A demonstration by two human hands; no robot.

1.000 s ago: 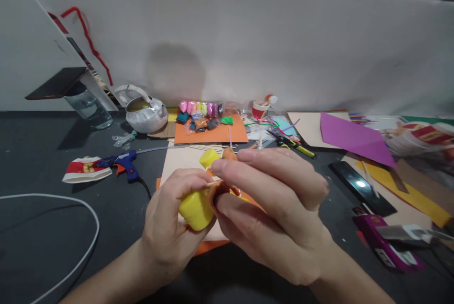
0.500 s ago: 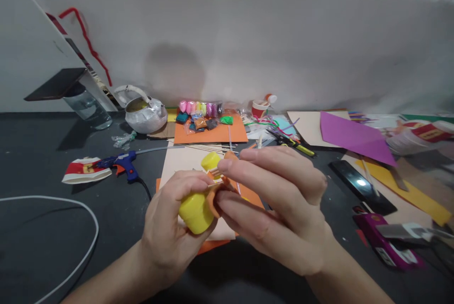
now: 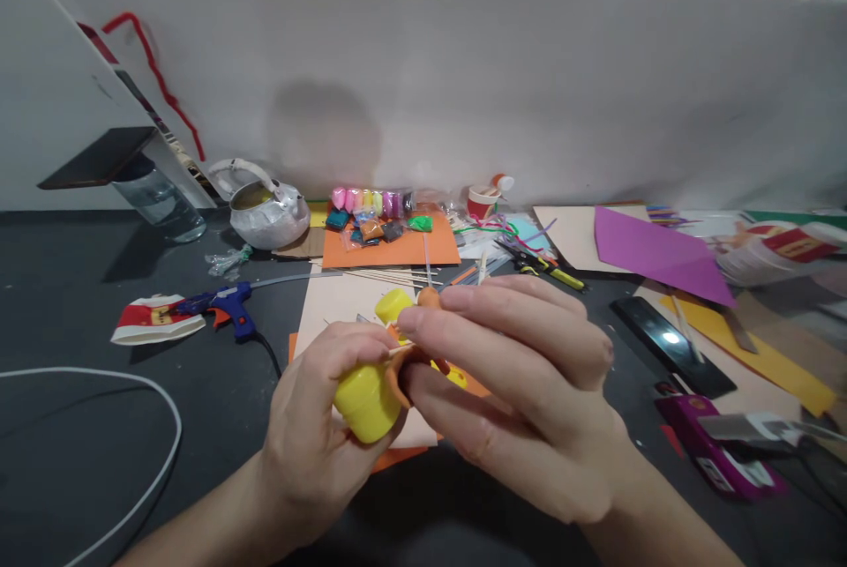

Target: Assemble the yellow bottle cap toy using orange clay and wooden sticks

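Note:
My left hand point(image 3: 308, 413) is closed around a thick yellow cylinder point(image 3: 366, 404) that looks like modelling clay. A curved orange clay piece point(image 3: 395, 380) adjoins its right end. Thin pale sticks point(image 3: 399, 350) cross between my fingertips. From the right, my right hand point(image 3: 522, 382) has its thumb and fingertips closed on the orange piece, hiding part of it. Just beyond the fingers are a smaller yellow cylinder point(image 3: 392, 305) and a rounded orange end point(image 3: 430, 297); whether these join the held piece I cannot tell.
A blue glue gun point(image 3: 235, 309) rests on a paper cup at left, near a white cable point(image 3: 168, 408). Behind stand a small kettle point(image 3: 270, 221) and bagged clay point(image 3: 371, 201). Scissors point(image 3: 546, 267), purple sheet point(image 3: 652, 254), phone point(image 3: 671, 346) and a purple device point(image 3: 715, 452) lie right.
Both hands keep nearly the same place and grip. My right fingers have shifted slightly, and more yellow and dark red shows beneath them. The view has moved a little.

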